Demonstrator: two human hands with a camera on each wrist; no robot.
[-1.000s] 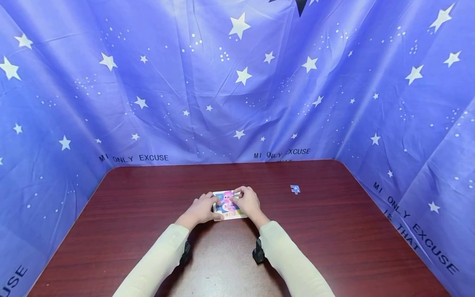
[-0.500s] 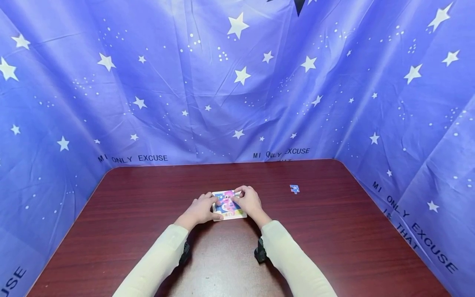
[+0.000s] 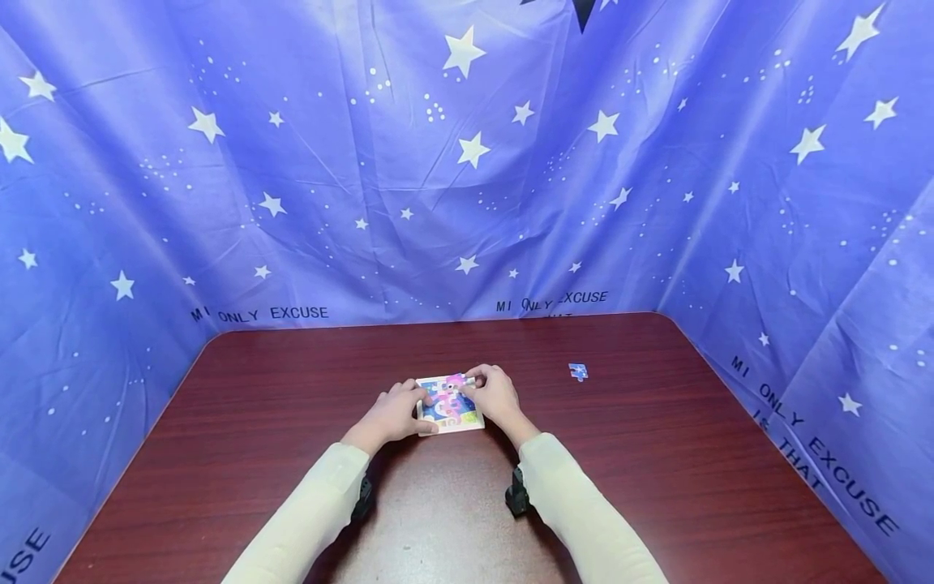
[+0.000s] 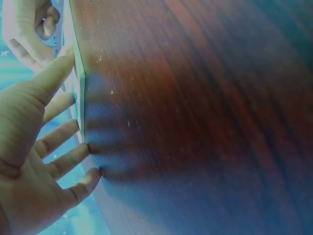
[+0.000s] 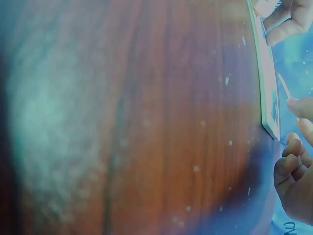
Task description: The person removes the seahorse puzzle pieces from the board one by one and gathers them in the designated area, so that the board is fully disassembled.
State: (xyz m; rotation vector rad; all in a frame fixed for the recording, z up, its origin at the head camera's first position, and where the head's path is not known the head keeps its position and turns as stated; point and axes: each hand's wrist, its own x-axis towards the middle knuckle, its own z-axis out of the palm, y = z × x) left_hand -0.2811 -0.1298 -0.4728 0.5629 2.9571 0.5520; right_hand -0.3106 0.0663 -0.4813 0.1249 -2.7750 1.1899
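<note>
A small jigsaw puzzle board [image 3: 448, 418] with a white border and a pink-and-blue picture lies on the table. My left hand [image 3: 396, 414] rests along its left side, fingers spread and fairly straight; the thumb touches the near-left corner and a fingertip lies on the picture. My right hand [image 3: 498, 399], at the board's upper right, pinches a puzzle piece [image 3: 456, 380] with pink on it. Seen from the right wrist, that thin piece [image 5: 284, 86] is tilted and raised off the board, between thumb and finger. The other right fingers are curled.
One loose blue puzzle piece [image 3: 578, 372] lies on the table to the right of the board. The dark red wooden table [image 3: 292, 373] has a blue star-patterned curtain [image 3: 409, 162] behind it and at both sides.
My right hand has drawn slightly right, and the pinched pink piece now tilts up from the picture, showing more of the board beneath. The left hand has stayed in place.
</note>
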